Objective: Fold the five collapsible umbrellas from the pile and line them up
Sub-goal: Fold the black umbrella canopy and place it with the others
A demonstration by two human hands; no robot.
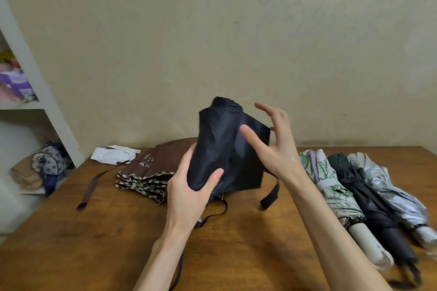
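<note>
Head view: a person holds the black umbrella [224, 144] above the middle of the table [94, 231], clear of the wood.
Left hand [191, 186]: fingers and thumb curled round the umbrella's lower part, clamped on it.
Right hand [272, 146]: fingers spread apart and holding nothing, just right of the loose canopy; whether the thumb touches the fabric cannot be told.
Axis: the long axis stands near upright. The capped end points up and a little far, and the handle end, judged from the cord hanging below, points down towards the near edge.
Closing strap [272, 196]: hangs free on the right, unfastened.
Step in hand: likely gathering the flaps before the wrap.
Doing it well: keep the left grip firm, sweep each flap one way round the shaft, smooth it flat, then bring the strap across.
Row: the floral umbrella [331, 186], dark umbrella [369, 205] and silver umbrella [397, 189] lie side by side at right, handles near.
Pile: the brown umbrella [151, 168] lies unwrapped at left, far of the left hand.
</note>
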